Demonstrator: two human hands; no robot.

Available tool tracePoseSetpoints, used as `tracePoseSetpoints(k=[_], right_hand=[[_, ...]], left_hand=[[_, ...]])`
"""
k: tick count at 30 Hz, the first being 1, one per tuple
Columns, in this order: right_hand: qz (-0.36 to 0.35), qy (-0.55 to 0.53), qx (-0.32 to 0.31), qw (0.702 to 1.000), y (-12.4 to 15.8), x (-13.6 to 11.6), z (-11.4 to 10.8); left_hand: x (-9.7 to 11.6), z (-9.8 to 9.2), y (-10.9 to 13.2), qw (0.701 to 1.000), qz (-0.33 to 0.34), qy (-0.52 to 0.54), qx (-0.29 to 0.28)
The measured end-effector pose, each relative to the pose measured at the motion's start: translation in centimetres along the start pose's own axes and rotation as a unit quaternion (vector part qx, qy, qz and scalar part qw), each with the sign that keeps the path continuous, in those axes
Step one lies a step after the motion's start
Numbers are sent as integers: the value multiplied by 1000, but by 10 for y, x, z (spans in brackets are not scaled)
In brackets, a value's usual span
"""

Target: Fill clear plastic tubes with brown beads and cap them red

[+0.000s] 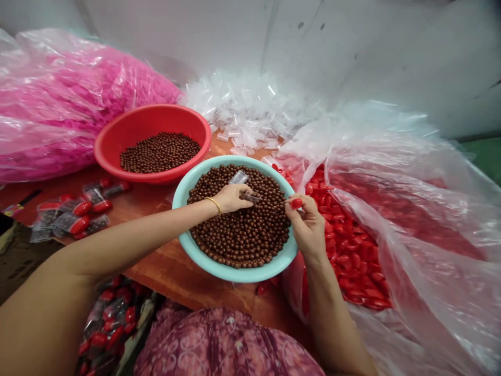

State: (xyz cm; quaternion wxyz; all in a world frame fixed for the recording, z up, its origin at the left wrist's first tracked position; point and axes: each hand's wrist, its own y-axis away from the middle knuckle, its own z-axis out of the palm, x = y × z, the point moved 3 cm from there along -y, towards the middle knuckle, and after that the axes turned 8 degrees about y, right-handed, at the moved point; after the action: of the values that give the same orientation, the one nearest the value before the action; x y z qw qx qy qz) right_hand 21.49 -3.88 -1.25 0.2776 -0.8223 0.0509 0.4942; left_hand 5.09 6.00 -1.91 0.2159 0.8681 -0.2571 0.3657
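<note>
My left hand [234, 198] is closed on a small clear plastic container [250, 196], low over the brown balls [238, 235] that fill a light blue basin [237, 274]. Another clear container [238, 177] lies on the balls just beyond my fingers. At the basin's right rim, my right hand [309, 222] pinches a small red cap [296, 203] between thumb and fingers. Beside that hand, many more red caps [352, 261] lie in an open clear plastic bag [410, 250].
A red basin [152, 177] with smaller brown balls stands at back left, near a bag of pink pieces [90, 99]. Clear containers [250, 109] are heaped along the wall. Filled, red-capped containers [74, 216] lie on the table's left; more [111, 324] sit below its edge.
</note>
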Motion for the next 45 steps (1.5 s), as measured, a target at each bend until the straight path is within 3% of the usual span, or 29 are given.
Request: tracePoseSetpoints(k=[2, 5, 11, 13, 16, 20, 25, 30, 36, 45], right_hand=[[-32, 26, 32, 999, 1, -2, -3], [-20, 11, 38, 999, 3, -5, -3], [26, -88, 31, 995, 4, -22, 0], [-7, -59, 19, 998, 3, -30, 2], [-135, 75, 6, 988, 2, -42, 7], [-282, 167, -13, 945, 4, -47, 11], [-345, 190, -17, 919, 9, -45, 12], [-252, 196, 2, 948, 11, -37, 15], [-191, 178, -27, 965, 13, -31, 18], [-218, 153, -28, 964, 13, -39, 18]], left_hand=[[-1, -3, 7, 991, 28, 133, -5], [1, -4, 19, 950, 56, 304, -38], [8, 4, 36, 899, 79, 411, -129], [11, 5, 39, 881, 88, 436, -161], [17, 2, 42, 860, 100, 456, -205], [21, -5, 46, 856, 107, 457, -217], [19, -7, 44, 844, 70, 492, -203], [16, -7, 41, 864, 24, 473, -169], [18, -8, 44, 884, -15, 435, -167], [16, -11, 42, 877, -17, 456, -151]])
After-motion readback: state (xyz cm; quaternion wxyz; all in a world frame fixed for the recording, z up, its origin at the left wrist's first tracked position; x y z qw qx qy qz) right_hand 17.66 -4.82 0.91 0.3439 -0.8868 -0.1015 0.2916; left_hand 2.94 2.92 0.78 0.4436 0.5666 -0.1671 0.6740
